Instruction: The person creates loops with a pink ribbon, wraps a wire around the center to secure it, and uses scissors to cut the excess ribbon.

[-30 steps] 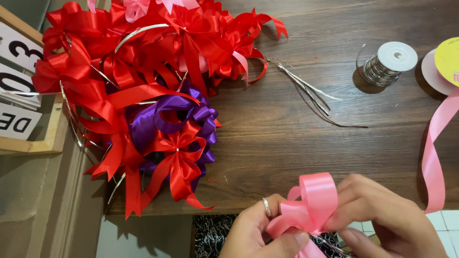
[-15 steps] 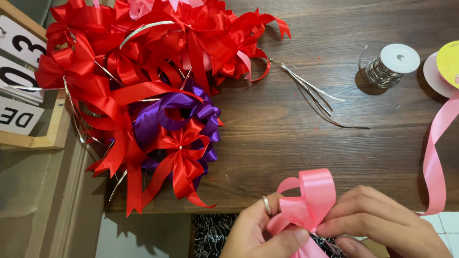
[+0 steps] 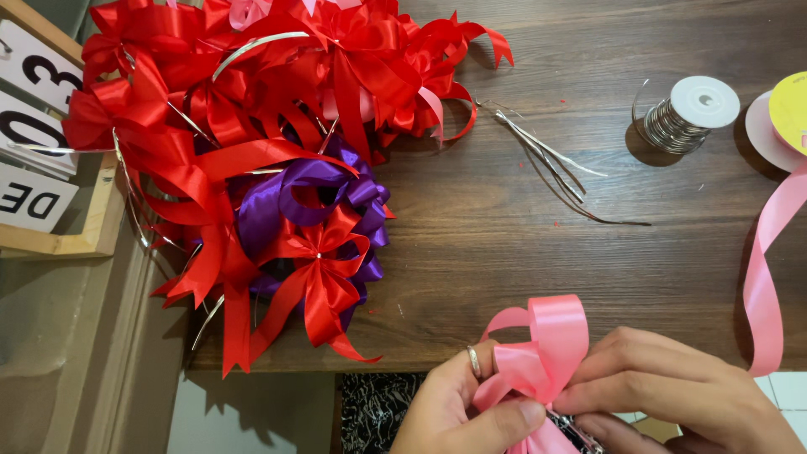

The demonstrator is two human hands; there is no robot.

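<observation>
Fingers (image 3: 504, 416) around pink ribbon bow (image 3: 542, 353)

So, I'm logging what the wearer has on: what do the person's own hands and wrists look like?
Both are bare: no gloves and no sleeves in view. The left hand wears a plain silver-coloured metal ring band on one finger. The right hand shows no ring or watch.

A heap of red bows (image 3: 252, 126) with one purple bow (image 3: 294, 197) covers the left of the wooden table (image 3: 504, 252). Cut wires (image 3: 551, 164) lie beside it, near a wire spool (image 3: 685, 113).
</observation>
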